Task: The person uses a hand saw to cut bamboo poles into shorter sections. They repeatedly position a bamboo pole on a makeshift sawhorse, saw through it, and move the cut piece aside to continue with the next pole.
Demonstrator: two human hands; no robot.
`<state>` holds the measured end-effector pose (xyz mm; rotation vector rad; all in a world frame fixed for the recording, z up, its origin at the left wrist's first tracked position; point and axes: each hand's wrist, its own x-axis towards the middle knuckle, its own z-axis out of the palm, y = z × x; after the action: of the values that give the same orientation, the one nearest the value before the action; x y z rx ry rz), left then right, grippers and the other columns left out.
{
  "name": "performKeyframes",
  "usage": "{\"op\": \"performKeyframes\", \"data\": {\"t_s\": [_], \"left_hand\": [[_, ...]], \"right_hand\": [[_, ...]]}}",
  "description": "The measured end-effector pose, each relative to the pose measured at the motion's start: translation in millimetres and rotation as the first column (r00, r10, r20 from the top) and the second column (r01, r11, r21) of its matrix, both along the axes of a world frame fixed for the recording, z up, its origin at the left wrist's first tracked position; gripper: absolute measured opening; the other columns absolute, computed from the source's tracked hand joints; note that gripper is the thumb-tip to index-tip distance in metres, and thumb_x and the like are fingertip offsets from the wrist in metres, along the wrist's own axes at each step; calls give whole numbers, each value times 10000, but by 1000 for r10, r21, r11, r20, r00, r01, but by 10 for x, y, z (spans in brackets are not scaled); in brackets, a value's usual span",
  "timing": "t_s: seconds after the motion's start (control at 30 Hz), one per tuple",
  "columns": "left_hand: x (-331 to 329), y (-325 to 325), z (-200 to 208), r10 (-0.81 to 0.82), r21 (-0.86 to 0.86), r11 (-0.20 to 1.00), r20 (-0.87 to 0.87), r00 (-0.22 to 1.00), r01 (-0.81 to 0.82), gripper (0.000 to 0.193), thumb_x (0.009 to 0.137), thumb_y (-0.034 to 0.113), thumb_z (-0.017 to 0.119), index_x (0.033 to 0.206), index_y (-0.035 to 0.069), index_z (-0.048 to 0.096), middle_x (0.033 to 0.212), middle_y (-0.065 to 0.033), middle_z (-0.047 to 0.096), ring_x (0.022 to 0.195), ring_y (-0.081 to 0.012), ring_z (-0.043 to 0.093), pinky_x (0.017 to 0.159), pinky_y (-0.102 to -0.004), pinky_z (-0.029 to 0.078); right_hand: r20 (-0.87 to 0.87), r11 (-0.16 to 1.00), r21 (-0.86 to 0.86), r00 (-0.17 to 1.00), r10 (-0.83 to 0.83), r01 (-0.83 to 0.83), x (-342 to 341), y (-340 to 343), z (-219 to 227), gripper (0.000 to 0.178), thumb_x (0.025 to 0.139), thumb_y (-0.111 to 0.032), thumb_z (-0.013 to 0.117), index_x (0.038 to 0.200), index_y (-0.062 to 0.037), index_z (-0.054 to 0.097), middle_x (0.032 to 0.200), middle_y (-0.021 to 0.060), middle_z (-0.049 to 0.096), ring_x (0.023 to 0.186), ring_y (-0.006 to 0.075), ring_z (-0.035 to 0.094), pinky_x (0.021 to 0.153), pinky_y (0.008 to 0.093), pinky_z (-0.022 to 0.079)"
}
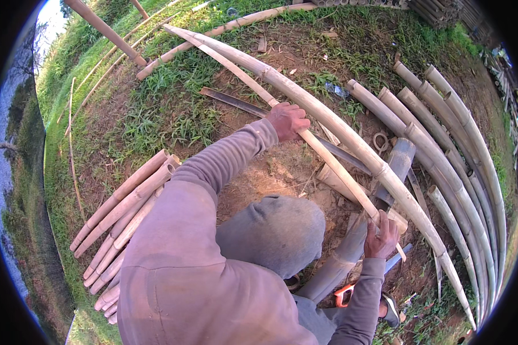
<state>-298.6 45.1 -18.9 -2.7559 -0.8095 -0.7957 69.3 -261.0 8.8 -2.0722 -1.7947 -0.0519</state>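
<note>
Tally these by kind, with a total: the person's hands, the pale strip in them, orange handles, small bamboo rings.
Hands (left hand, right hand): 2
Pale strip: 1
Orange handle: 1
Small bamboo ring: 1
Total: 5

Bamboo strip [338, 168] in left grip [288, 122]

From where I stood, the bamboo strip [336, 165] looked pale cream-yellow, beside a long pole [380, 167] of greyish straw marked by darker node rings, while the thick bamboo log [342, 259] was a duller grey. The person's top [184, 230] was dusty mauve-brown, the trousers [270, 230] mottled grey, and the saw handle [338, 295] bright orange. Pinkish-tan poles [129, 195] showed on the left, against patchy green grass [184, 115] and reddish-brown soil [259, 172].
</note>
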Motion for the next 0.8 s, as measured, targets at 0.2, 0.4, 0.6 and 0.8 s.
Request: {"op": "performKeyframes", "data": {"t_s": [0.2,0.4,0.6,0.8], "left_hand": [[-183,213,-88,77,23,997,-6,997,-77,163,743,231,775,807,199,629,807,-1,576,846,-237,661,734,-408,494],[-330,290,-196,106,13,994,-10,994,-106,167,758,236,776,807,198,622,810,3,573,847,-233,658,739,-408,490],[-109,411,-205,88,-1,996,-29,996,-88,225,749,269,819,816,193,619,816,2,572,851,-240,653,758,-416,494],[186,233,94,15,-279,959,-106,994,-44,717,708,398,958,1301,134,654,1281,-93,644,1237,-343,608,1096,-497,463]], "right_hand": [[-11,999,38,1000,15,-14,-206,273,-139,469,897,-345,813,1323,-175,713,1018,67,658,968,298,651,854,457,474],[11,998,49,999,32,-33,-312,451,-112,472,882,-317,832,1316,-172,717,1015,70,654,970,305,651,853,459,480],[12,999,51,1000,16,-16,-137,493,-72,462,876,-324,837,1296,-165,727,1018,75,670,975,311,663,871,464,490],[33,999,29,999,35,-36,392,773,7,431,871,-354,834,1253,-172,751,1011,65,677,1012,297,654,910,457,468]]}}
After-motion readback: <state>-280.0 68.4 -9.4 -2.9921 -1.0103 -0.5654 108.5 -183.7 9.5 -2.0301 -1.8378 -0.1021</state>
